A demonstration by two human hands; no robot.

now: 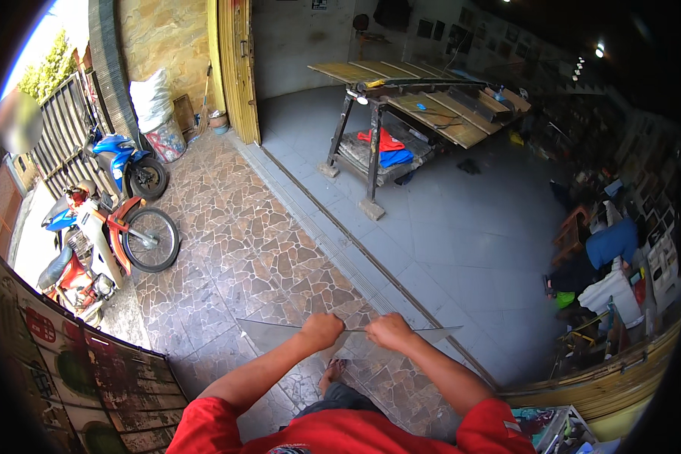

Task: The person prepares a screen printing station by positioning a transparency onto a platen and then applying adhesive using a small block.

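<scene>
Both my hands are closed on the near-top edge of a thin, see-through sheet (271, 335) that looks like a glass pane. It stretches out to either side of my fists, and the floor shows dimly through it. My left hand (324, 330) grips near the middle of the edge. Just to its right, my right hand (390, 331) grips too, with a small gap between the fists. My forearms hide part of the sheet. One of my feet (333, 372) shows below, on the tiled floor (227, 250).
A metal floor track (340, 216) divides the patio from a grey-floored room. Inside stands a work table (431, 113) with a slatted top. A person in blue (611, 244) bends among clutter at right. Parked at left are a red motorcycle (121, 234) and a blue one (121, 155).
</scene>
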